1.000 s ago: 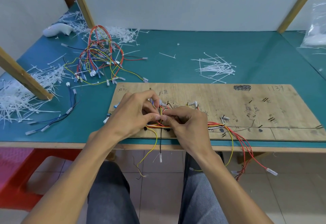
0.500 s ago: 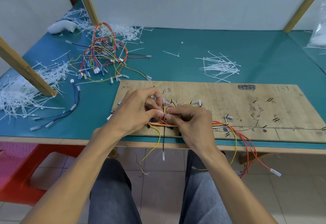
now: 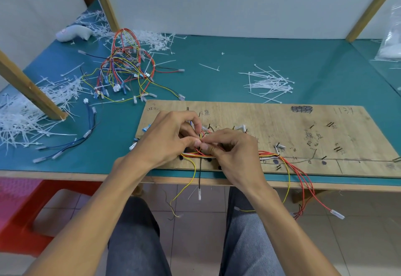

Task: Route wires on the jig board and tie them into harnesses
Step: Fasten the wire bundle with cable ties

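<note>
Scarcely moved, your left hand and right hand pinch the wire bundle (fingers curled, tips touching) on the jig board.

Teal-topped table bears plywood jig board at near edge. Tangled multicoloured wire harnesses, loose white cable ties behind.

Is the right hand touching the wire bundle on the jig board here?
Touching. The head view shows the right hand pinching the wire bundle on the jig board, fingertips meeting the left hand there.
</note>
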{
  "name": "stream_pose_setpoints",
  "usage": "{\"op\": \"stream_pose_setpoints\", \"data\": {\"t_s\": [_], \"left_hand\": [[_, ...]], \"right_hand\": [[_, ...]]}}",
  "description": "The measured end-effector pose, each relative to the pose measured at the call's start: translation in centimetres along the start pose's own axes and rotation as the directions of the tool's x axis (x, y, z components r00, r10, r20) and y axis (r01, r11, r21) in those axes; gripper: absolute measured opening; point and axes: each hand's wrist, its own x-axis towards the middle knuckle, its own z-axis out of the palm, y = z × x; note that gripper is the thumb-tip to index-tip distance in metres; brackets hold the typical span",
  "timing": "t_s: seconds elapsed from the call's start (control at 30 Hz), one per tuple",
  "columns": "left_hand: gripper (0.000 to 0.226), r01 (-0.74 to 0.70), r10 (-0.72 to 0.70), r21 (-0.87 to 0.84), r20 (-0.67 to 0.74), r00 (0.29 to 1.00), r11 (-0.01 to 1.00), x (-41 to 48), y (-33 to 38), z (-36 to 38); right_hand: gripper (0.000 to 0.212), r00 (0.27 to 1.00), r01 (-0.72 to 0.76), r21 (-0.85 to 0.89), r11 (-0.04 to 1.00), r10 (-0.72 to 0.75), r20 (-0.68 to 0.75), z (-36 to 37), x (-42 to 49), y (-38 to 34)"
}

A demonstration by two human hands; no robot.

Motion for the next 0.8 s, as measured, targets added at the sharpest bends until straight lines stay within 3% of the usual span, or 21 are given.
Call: {"op": "stream_pose_setpoints", "data": {"t_s": [0.17,0.5,0.6,0.8], "left_hand": [[0.024,0.014,-0.014,-0.026,-0.030,0.999,1.000,-0.2,-0.4,0.2],[0.023,0.029,-0.030,-0.032,-0.026,0.999,0.999,-0.2,-0.6,0.3],[0.021,0.004,-0.005,-0.017,-0.013,1.000,1.000,-0.2,-0.5,0.1],[0.012,-0.003,0.003,-0.017,-0.023,1.000,1.000,-0.2,-0.2,0.2]], "right_hand": [[0.020,0.997,0.048,-0.076,0.996,-0.043,0.071,-0.6,0.1,-0.4],[0.011,0.979,-0.155,-0.125,0.980,0.169,0.116,-1.1,1.6,-1.4],[0.017,0.969,-0.205,-0.071,0.976,0.213,0.122,-1.3,2.1,-1.6],[0.019,0.968,-0.213,-0.132,0.968,0.227,0.106,-1.6,2.8,-2.0]]}}
